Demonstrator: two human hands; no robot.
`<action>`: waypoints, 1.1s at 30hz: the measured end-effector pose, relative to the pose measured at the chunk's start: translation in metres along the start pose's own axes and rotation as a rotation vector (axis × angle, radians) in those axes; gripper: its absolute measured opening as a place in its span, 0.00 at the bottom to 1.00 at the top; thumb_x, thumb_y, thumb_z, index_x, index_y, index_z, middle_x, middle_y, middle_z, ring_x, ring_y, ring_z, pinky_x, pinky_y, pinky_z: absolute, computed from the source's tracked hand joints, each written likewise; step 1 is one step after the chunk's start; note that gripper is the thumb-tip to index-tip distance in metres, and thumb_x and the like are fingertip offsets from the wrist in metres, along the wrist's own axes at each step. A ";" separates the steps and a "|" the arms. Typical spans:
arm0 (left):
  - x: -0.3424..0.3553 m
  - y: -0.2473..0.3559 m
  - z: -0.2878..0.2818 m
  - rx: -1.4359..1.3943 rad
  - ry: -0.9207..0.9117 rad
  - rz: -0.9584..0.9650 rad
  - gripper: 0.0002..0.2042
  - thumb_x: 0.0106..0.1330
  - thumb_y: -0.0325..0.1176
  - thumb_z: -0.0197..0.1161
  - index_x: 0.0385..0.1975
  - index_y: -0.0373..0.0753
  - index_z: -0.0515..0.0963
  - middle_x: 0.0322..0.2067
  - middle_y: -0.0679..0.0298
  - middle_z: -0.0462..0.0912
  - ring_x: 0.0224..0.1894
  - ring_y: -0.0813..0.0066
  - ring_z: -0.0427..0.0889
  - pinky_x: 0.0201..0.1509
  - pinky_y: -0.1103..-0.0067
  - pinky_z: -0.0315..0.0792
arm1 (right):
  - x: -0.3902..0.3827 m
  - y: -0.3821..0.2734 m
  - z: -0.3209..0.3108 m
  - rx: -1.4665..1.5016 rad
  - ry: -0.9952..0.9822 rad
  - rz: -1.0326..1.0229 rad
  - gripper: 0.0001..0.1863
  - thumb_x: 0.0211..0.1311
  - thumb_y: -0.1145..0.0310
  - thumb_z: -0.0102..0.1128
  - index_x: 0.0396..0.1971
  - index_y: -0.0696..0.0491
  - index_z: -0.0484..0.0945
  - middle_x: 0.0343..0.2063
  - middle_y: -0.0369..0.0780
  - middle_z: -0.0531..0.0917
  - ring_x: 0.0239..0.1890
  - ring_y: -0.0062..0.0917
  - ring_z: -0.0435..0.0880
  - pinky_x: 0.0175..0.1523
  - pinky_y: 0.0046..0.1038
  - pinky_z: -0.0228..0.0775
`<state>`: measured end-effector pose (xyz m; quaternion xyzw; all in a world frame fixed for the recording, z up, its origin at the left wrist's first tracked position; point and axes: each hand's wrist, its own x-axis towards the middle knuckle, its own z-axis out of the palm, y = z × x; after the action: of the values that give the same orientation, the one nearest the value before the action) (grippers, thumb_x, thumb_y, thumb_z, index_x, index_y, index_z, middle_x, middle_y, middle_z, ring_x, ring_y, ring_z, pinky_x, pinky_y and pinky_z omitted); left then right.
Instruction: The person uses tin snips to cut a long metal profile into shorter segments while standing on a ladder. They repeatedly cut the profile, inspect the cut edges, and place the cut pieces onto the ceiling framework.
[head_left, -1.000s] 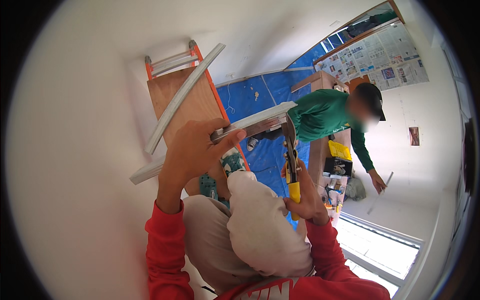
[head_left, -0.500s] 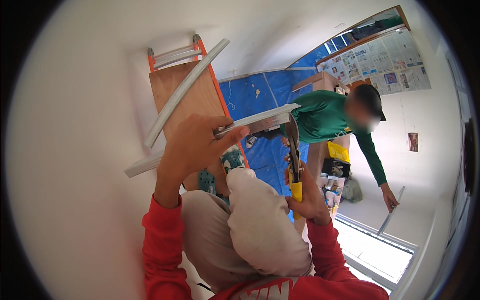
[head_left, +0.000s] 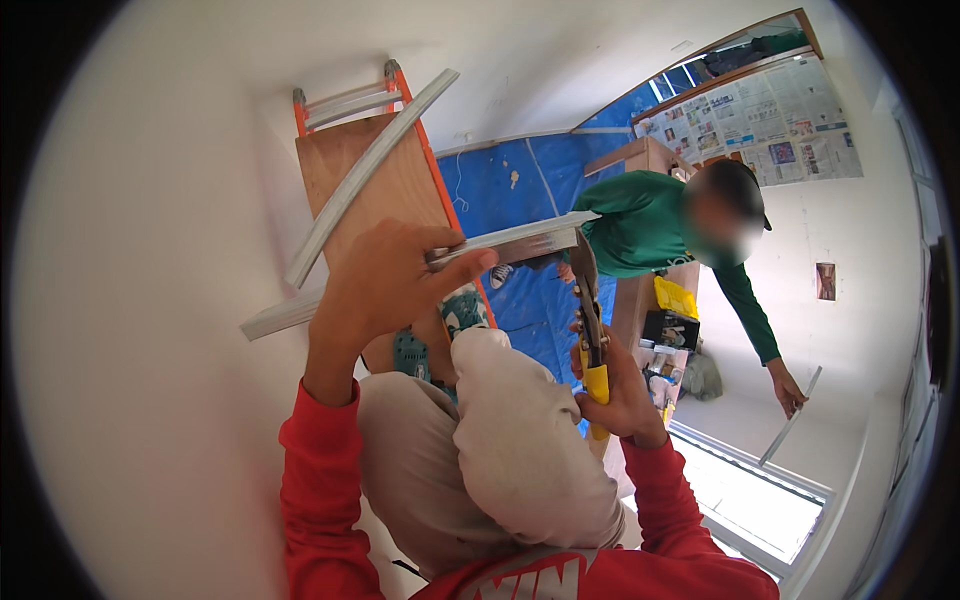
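My left hand (head_left: pixel 385 280) is closed on a light metal profile (head_left: pixel 530 242), thumb below and fingers over its top. A matching metal length (head_left: pixel 285 316) shows left of the hand; my hand hides whether the two are one piece. My right hand (head_left: pixel 625 390) grips the yellow handles of a pair of tin snips (head_left: pixel 592 320). The snips point upward, with their blades at the profile's right end. Whether the blades are closed on the metal is hard to make out.
Another metal profile (head_left: pixel 370 175) lies across a plywood board (head_left: pixel 345 155) on an orange ladder (head_left: pixel 432 165). Blue sheeting (head_left: pixel 530 185) covers the floor. At right, a person in a green top (head_left: pixel 635 225) holds a thin metal strip (head_left: pixel 790 418) beside a bench (head_left: pixel 630 320) with tools.
My hands keep nearly the same hold and place, with the snips still at the profile's end. The other person's hand and metal strip have shifted slightly right.
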<state>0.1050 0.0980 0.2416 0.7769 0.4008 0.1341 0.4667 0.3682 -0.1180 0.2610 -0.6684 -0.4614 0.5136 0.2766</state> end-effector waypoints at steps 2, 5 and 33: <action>0.001 0.000 0.002 -0.022 0.002 0.016 0.26 0.73 0.58 0.66 0.40 0.35 0.89 0.18 0.59 0.74 0.20 0.71 0.66 0.28 0.70 0.62 | -0.002 0.002 -0.001 -0.017 -0.004 -0.015 0.46 0.42 0.75 0.64 0.70 0.57 0.65 0.37 0.35 0.76 0.40 0.20 0.75 0.50 0.27 0.71; 0.002 0.000 0.005 -0.008 -0.014 -0.006 0.25 0.72 0.57 0.67 0.40 0.35 0.89 0.18 0.58 0.74 0.20 0.71 0.66 0.28 0.70 0.62 | -0.005 0.005 -0.001 -0.014 -0.008 0.010 0.45 0.43 0.75 0.65 0.69 0.56 0.65 0.36 0.35 0.76 0.39 0.20 0.75 0.49 0.26 0.71; 0.005 -0.007 0.032 0.008 0.081 0.037 0.25 0.73 0.54 0.67 0.39 0.33 0.88 0.18 0.58 0.71 0.20 0.68 0.66 0.29 0.68 0.63 | -0.026 0.001 0.013 -0.069 0.245 0.109 0.35 0.51 0.75 0.70 0.63 0.58 0.75 0.35 0.33 0.79 0.36 0.17 0.75 0.46 0.23 0.70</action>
<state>0.1232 0.0833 0.2184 0.7800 0.4053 0.1727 0.4445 0.3554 -0.1430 0.2671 -0.7593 -0.4047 0.4263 0.2792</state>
